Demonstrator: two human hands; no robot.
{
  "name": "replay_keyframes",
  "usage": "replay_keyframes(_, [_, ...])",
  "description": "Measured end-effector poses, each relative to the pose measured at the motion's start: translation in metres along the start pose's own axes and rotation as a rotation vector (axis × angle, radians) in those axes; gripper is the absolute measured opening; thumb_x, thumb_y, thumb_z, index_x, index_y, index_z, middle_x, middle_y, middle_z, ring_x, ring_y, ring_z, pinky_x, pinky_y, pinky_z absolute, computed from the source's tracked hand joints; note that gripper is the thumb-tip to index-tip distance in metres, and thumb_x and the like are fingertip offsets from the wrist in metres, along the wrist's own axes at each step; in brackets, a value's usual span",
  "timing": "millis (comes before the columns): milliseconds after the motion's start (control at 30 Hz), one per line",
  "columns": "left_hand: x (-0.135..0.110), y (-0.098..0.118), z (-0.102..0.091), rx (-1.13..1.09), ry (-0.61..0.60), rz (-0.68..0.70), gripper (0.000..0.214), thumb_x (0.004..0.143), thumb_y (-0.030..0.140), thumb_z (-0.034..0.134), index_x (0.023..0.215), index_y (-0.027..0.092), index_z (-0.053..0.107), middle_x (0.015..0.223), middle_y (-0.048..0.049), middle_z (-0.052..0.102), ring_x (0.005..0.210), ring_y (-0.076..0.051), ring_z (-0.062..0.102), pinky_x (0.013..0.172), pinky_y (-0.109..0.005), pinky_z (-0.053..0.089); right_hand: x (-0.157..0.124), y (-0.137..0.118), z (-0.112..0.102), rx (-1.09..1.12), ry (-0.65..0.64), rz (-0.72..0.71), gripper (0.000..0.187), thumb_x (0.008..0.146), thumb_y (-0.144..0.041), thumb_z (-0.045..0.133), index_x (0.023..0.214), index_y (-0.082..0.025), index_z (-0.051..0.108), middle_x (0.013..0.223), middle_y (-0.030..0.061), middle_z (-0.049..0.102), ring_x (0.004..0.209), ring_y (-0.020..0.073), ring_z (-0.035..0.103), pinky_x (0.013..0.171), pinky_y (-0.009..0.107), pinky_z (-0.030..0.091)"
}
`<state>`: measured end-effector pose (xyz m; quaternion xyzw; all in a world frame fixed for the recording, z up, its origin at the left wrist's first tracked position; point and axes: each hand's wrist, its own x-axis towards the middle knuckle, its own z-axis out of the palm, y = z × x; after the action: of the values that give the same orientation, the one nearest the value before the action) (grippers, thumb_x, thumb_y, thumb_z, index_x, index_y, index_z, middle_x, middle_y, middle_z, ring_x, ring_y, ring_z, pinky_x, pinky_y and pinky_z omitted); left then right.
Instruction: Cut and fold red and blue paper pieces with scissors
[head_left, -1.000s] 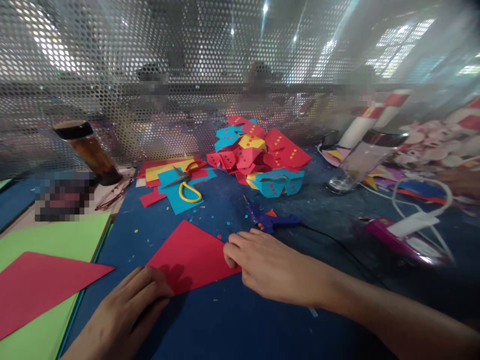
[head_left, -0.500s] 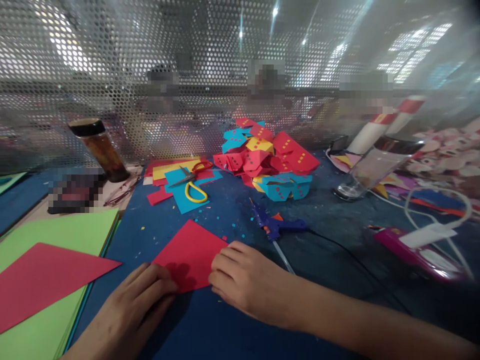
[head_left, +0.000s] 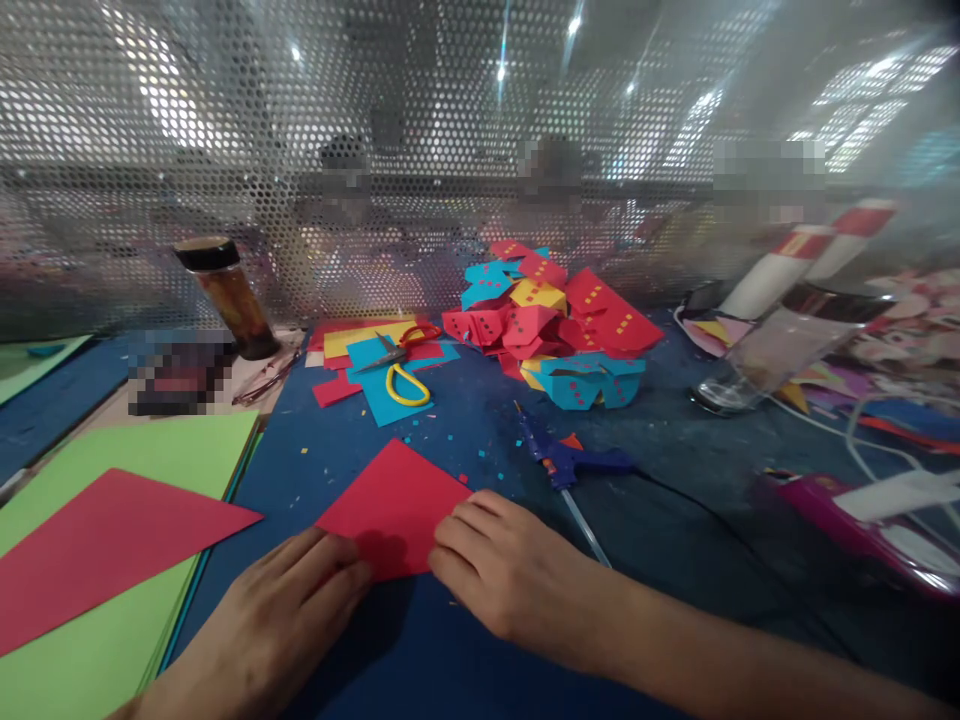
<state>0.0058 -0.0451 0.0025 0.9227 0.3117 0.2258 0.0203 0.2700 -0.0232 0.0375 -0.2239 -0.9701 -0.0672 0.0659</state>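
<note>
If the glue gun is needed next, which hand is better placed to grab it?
Right, probably: the right hand is nearer the glue gun, which lies just beyond it. The left hand is farther off, across the red paper both hands touch.

Passage lies between scissors (head_left: 394, 356) and glue gun (head_left: 568, 462), the paper pile (head_left: 541, 318) blocking beyond.

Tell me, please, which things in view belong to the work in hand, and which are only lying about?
Seem to belong:
- red sheet, touched by left hand and right hand
- perhaps scissors, glue gun, folded paper pieces

Seem just lying about:
- dark-lidded bottle
- clear bottle
- magenta device
</note>
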Motion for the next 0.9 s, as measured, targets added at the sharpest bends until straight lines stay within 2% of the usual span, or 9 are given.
replay_keyframes(133, [-0.001,0.0,-0.002,0.092,0.01,0.061,0.025,0.101,0.014,0.036,0.106,0.016,0.06,0.096,-0.008,0.067,0.084,-0.021,0.063,0.07,-0.031,0.053,0.001,-0.002,0.003,0.049,0.039,0.025,0.018,0.096,-0.01,0.042,0.093,-0.017,0.058,0.088,0.0046,0.061,0.082,0.0188,0.052,0.078,0.034,0.038])
replay_keyframes(267, [0.005,0.001,-0.005,0.107,0.026,0.095,0.027,0.101,0.014,0.034,0.1,0.015,0.061,0.089,-0.0077,0.067,0.08,-0.02,0.063,0.066,-0.03,0.053,0.002,-0.001,0.008,0.064,0.061,0.056,0.014,0.096,-0.012,0.046,0.094,-0.017,0.059,0.09,0.0042,0.061,0.084,0.0192,0.052,0.079,0.035,0.038])
replay_keyframes(467, [0.011,0.005,-0.005,0.071,0.033,0.043,0.028,0.101,0.014,0.034,0.096,0.016,0.062,0.082,-0.0055,0.066,0.071,-0.018,0.062,0.061,-0.029,0.054,0.002,0.001,0.011,0.085,0.057,0.065,0.013,0.097,-0.015,0.047,0.091,-0.018,0.058,0.087,0.0034,0.061,0.081,0.0183,0.051,0.075,0.033,0.036])
replay_keyframes(667, [0.011,0.006,-0.005,0.0,0.04,0.005,0.028,0.101,0.016,0.035,0.096,0.017,0.062,0.085,-0.0058,0.065,0.071,-0.017,0.061,0.061,-0.029,0.054,0.002,-0.001,0.013,0.111,0.063,0.096,0.018,0.101,-0.019,0.043,0.094,-0.018,0.06,0.088,0.004,0.062,0.08,0.0176,0.052,0.074,0.033,0.036])
replay_keyframes(900, [0.008,0.006,-0.003,0.026,0.044,-0.024,0.026,0.099,0.015,0.038,0.096,0.019,0.063,0.083,-0.0044,0.065,0.074,-0.017,0.062,0.066,-0.028,0.054,0.001,0.0,0.01,0.177,0.045,0.133,0.016,0.1,-0.021,0.044,0.093,-0.017,0.059,0.089,0.0037,0.062,0.081,0.018,0.052,0.076,0.033,0.038])
